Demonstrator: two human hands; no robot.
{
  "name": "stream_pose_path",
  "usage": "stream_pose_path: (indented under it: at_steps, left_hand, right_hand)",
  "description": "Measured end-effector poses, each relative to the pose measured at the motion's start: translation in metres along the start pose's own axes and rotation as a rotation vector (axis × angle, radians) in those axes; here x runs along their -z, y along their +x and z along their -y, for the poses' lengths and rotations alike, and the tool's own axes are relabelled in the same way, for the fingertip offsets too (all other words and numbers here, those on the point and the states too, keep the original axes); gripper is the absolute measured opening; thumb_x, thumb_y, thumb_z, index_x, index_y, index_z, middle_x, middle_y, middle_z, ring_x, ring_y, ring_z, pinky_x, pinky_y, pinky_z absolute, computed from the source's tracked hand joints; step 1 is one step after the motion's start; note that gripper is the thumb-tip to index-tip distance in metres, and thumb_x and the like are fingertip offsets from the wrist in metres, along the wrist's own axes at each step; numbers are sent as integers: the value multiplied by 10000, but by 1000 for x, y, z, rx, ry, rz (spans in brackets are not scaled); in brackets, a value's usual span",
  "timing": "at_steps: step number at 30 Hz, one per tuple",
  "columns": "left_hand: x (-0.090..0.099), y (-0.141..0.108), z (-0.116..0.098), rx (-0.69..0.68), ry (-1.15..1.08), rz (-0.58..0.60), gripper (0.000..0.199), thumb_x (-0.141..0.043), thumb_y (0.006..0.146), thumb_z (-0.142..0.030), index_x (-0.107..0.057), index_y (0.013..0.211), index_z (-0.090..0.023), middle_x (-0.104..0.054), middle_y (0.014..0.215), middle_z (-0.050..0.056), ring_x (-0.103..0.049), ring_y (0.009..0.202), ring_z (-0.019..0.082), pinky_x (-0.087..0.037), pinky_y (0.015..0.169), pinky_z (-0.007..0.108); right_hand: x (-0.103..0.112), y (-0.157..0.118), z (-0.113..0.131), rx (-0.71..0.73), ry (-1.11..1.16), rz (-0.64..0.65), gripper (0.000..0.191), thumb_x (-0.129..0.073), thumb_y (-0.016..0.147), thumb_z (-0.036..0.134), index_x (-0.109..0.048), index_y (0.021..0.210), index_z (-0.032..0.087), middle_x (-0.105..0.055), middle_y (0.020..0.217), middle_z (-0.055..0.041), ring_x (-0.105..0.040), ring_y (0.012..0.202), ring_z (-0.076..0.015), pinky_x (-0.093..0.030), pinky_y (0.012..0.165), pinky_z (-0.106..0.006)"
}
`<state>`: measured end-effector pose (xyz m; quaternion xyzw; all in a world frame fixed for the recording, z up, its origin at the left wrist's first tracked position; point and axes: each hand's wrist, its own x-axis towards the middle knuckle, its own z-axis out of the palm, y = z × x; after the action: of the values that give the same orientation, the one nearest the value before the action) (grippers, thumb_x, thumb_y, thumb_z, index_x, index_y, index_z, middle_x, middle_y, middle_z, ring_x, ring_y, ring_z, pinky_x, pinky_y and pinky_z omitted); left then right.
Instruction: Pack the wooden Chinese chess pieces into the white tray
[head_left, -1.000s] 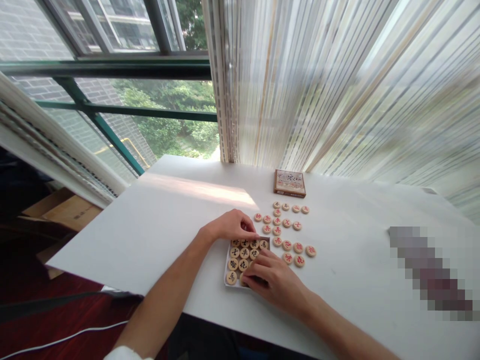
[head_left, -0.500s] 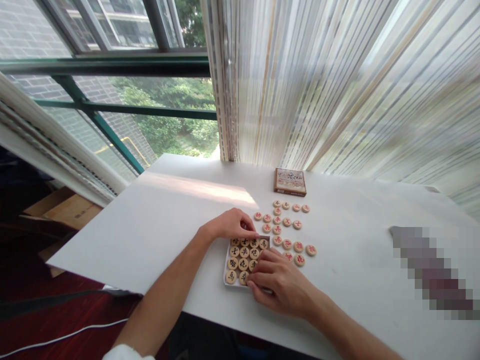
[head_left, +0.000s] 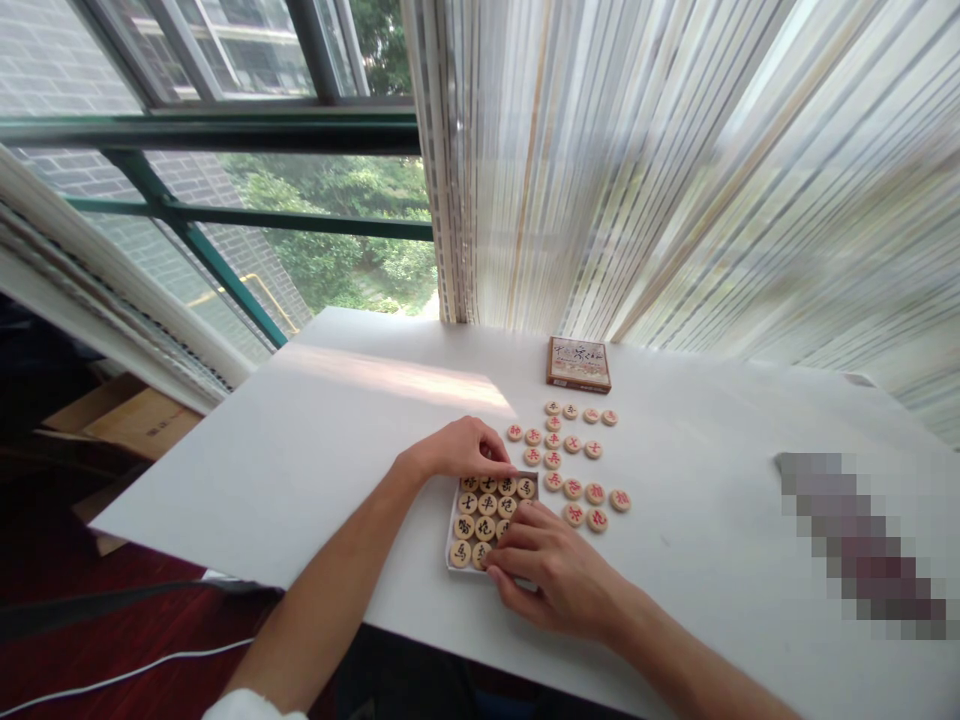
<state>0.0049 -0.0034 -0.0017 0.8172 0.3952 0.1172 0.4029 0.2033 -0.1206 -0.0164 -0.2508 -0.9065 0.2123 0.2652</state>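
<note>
A shallow white box tray point(head_left: 453, 540) lies near the table's front edge, with rows of round wooden Chinese chess pieces point(head_left: 487, 505) bearing black characters. My left hand point(head_left: 469, 447) is closed at the tray's far edge, thumb and fingers pinched on its rim. Over the tray's near right part, my right hand point(head_left: 551, 565) has bent fingers. Its fingertips press on a piece point(head_left: 481, 555) in the nearest row, and the hand hides the pieces under it. Beyond and to the right, red-character Chinese chess pieces point(head_left: 595, 493) lie loose in uneven rows on the white table point(head_left: 360, 440).
A brown printed box point(head_left: 578, 363) lies flat near the back of the table. A pixelated dark patch point(head_left: 862, 545) covers something at the right. Curtains point(head_left: 517, 180) and a window stand behind; a cardboard box point(head_left: 150, 425) is on the left.
My right hand has shifted slightly left over the nearest row, its fingertips further onto the second piece. My left hand stays at the tray's far edge.
</note>
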Motion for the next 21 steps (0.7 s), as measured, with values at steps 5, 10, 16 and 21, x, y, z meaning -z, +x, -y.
stream_pose_path:
  at_steps: [5,10,16,21]
  left_hand:
    - [0,0,-1,13,-8,1,407,-720,776,-557,-804,843,-164,-765,805,60,-656,716,169,-444,592,227]
    - [0,1,0,11,-8,1,413,-717,776,-560,-806,842,-162,-763,800,64,-650,706,167,-436,584,231]
    - [-1,0,1,15,-17,0,401,-722,775,-552,-807,840,-166,-760,789,64,-646,708,169,-433,584,231]
    - [0,0,1,11,-12,-1,405,-725,770,-552,-810,842,-162,-755,784,65,-642,700,167,-432,584,232]
  right_hand:
    - [0,0,1,14,-6,12,169,-550,933,186,-716,913,208,-677,767,-51,-552,793,-201,-462,776,-366]
    - [-2,1,2,16,-31,19,169,-543,937,185,-709,906,199,-670,765,-53,-553,795,-199,-460,791,-371]
    - [-3,1,2,12,-70,28,175,-537,952,211,-708,919,199,-664,778,-57,-532,786,-196,-453,759,-354]
    - [-6,0,2,18,-52,31,193,-520,965,200,-711,993,192,-669,787,-59,-539,779,-195,-458,768,-353]
